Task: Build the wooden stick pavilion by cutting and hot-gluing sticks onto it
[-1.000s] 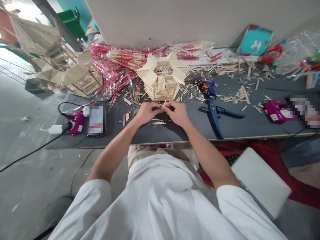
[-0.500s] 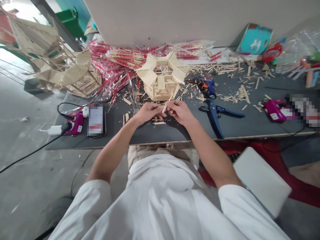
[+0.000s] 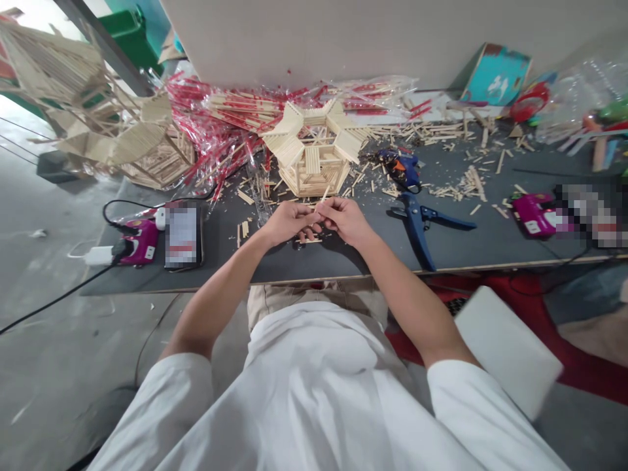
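Note:
My left hand [image 3: 288,221] and my right hand [image 3: 346,219] meet over the dark table [image 3: 490,245], fingers pinched together on short wooden sticks [image 3: 324,195]. One stick juts up from between the fingertips. Just behind the hands stands a small hexagonal model [image 3: 313,157] built of wooden sticks. A few loose cut sticks [image 3: 308,240] lie on the table under my hands.
Blue cutting pliers [image 3: 420,222] and a blue glue gun [image 3: 402,170] lie right of my hands. A phone [image 3: 181,235] and pink devices [image 3: 139,241] sit at the left, another pink device [image 3: 534,214] at the right. Red-wrapped chopstick packs [image 3: 230,124] and larger stick models [image 3: 122,140] fill the back.
My hands have stayed together at the same spot; the stick between the fingertips has tilted more upright. The camera has shifted slightly.

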{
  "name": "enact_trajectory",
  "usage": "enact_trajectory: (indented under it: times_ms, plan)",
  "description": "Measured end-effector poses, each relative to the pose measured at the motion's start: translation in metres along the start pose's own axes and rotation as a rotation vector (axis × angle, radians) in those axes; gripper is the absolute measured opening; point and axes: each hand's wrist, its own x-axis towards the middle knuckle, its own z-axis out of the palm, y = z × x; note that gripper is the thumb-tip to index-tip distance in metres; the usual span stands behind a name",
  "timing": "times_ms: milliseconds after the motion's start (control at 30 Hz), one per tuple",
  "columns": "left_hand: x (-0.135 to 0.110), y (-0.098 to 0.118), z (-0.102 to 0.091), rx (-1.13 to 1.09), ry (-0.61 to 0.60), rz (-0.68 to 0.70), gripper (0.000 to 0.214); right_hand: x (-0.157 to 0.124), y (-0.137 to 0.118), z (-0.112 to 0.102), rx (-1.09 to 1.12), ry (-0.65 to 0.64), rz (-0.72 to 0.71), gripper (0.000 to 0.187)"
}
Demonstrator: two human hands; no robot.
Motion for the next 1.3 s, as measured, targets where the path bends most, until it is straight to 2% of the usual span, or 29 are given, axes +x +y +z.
enact_trajectory:
  times_ms: [267, 433, 667, 833, 967, 1033, 1100, 1200, 1300]
  plan:
    - [0.001, 0.001, -0.004, 0.017, -0.051, -0.006, 0.038, -0.003, -0.001, -0.003, -0.003, 0.000, -0.014, 0.058]
    - [0.001, 0.002, -0.005, 0.062, -0.083, -0.011, 0.038, -0.007, -0.003, -0.014, -0.076, 0.048, -0.133, 0.052]
    - [-0.001, 0.006, -0.006, 0.016, -0.085, -0.034, 0.037, -0.009, -0.003, -0.028, -0.385, 0.144, -0.267, 0.046]
    - [0.001, 0.003, -0.010, 0.019, -0.066, -0.061, 0.035, -0.037, -0.010, -0.049, -0.696, 0.293, -0.369, 0.031]
    - [0.003, 0.002, -0.009, 0.003, -0.087, -0.082, 0.030, -0.075, -0.028, -0.083, -0.981, 0.403, -0.488, 0.025]
    - [0.003, 0.003, -0.008, 0.000, -0.092, -0.089, 0.028, -0.093, -0.037, -0.109, -1.115, 0.437, -0.506, 0.031]
    - [0.003, 0.004, -0.007, 0.005, -0.091, -0.093, 0.026, -0.106, -0.042, -0.140, -1.278, 0.453, -0.464, 0.046]
    - [0.002, 0.004, -0.006, 0.013, -0.099, -0.097, 0.027, -0.122, -0.042, -0.185, -1.545, 0.396, -0.210, 0.089]
    - [0.002, 0.002, -0.007, 0.008, -0.107, -0.093, 0.027, -0.132, -0.038, -0.215, -1.673, 0.305, -0.008, 0.113]
